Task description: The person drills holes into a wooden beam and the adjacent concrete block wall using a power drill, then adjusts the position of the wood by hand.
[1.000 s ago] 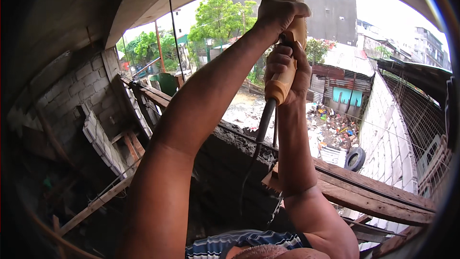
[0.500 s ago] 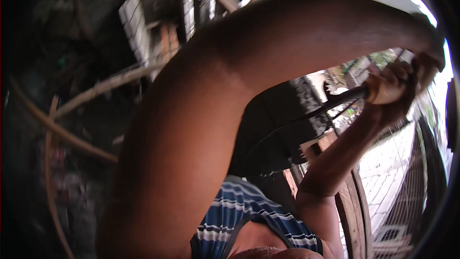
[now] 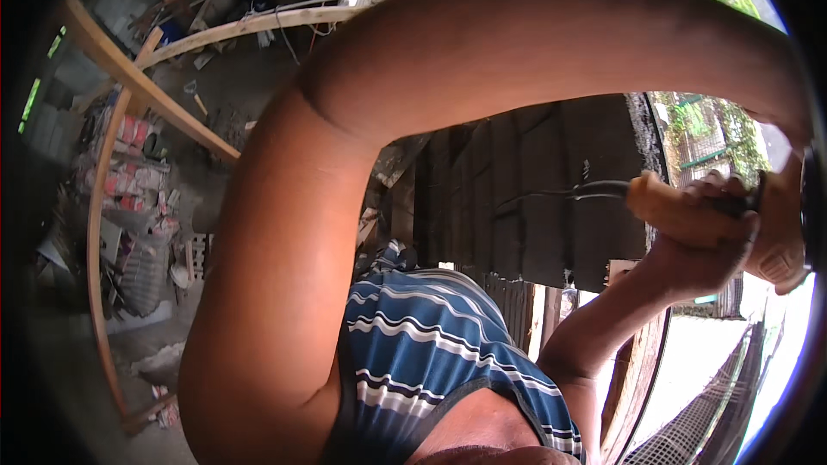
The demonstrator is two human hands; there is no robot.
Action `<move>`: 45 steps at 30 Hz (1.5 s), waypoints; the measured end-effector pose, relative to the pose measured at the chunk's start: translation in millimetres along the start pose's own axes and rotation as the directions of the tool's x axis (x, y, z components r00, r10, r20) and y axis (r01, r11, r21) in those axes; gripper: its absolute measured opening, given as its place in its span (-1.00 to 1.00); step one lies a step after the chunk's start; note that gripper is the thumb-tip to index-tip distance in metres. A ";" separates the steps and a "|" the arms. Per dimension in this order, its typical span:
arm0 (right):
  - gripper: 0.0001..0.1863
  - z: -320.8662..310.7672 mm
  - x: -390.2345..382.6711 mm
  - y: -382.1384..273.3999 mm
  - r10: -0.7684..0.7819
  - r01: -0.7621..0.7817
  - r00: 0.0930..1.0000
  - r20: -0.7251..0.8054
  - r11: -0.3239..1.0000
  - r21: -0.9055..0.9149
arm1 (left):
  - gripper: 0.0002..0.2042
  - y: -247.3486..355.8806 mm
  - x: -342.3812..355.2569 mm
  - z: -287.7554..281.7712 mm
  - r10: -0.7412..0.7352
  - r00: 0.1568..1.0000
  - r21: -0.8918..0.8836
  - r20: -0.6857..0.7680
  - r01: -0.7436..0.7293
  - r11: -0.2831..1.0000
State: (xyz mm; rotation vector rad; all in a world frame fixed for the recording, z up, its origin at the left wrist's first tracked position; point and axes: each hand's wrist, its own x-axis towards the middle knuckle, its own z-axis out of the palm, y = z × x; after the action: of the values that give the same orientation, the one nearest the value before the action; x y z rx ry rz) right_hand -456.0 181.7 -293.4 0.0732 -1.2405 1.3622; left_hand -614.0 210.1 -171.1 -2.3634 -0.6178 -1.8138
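Note:
My right hand (image 3: 702, 250) is wrapped around the orange handle of a corded power tool (image 3: 659, 202), held up at the right side. A tan housing joins the handle near the picture's rim; the tool's working end is not visible, so its exact kind stays unclear. From the handle's rear a black cord (image 3: 603, 190) runs off to the left. My left arm arches across the upper picture. My left hand (image 3: 788, 125) is at the right rim, just above the tool housing, its fingers mostly cut off or dark.
Dark corrugated sheeting (image 3: 534, 198) hangs behind my arms. Wooden beams (image 3: 164, 99) cross at the left, above a floor with stacked sacks (image 3: 129, 181). A wooden post (image 3: 633, 387) rises at the lower right beside wire mesh (image 3: 689, 422).
The view has shifted and sharpened, with more of my striped shirt and the left-hand floor showing. The power tool and my right hand appear lower in the picture. My right hand keeps its grip.

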 end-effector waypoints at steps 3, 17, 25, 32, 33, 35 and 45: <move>-0.63 31.4 -25.9 41.6 0.170 -0.170 0.973 0.154 0.985 -0.016 | -0.72 38.5 -78.6 -56.1 -0.270 0.957 -0.246 -0.106 0.237 0.940; 0.11 2.6 -157.6 188.8 0.939 -0.926 0.283 0.197 0.321 -0.196 | -0.69 -18.5 -510.7 -40.0 -0.960 0.008 -0.959 -0.281 0.040 0.281; -0.43 -55.2 -196.7 222.2 0.990 -0.899 -0.138 -0.010 -0.130 -0.418 | -0.62 -49.0 -660.9 9.0 -0.744 -0.669 -0.998 0.008 -0.057 0.041; -0.56 -31.3 -173.4 255.8 0.974 -0.688 -0.213 -0.075 -0.204 -0.696 | -0.62 -52.0 -714.7 38.6 -0.668 -0.734 -0.992 0.123 -0.074 -0.101; -0.56 -31.5 -177.4 264.8 0.973 -0.687 -0.217 -0.074 -0.206 -0.697 | -0.62 -51.7 -718.9 39.7 -0.673 -0.728 -0.991 0.131 -0.093 -0.092; -0.59 -38.5 -199.6 293.6 0.995 -0.685 0.074 -0.066 0.002 -0.729 | -0.62 -46.2 -716.1 48.9 -0.672 -0.719 -0.984 0.175 -0.126 -0.122; -0.65 -36.7 -248.7 365.8 0.981 -0.659 -0.098 -0.170 -0.192 -0.728 | -0.53 -67.4 -737.1 46.4 -0.646 -0.589 -0.857 0.486 -0.175 -0.485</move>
State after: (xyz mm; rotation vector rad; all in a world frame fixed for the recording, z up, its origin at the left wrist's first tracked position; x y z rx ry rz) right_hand -639.7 149.3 -696.2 -1.4565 -2.4110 2.0779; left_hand -751.1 97.9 -891.2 -0.6677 0.7581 1.3323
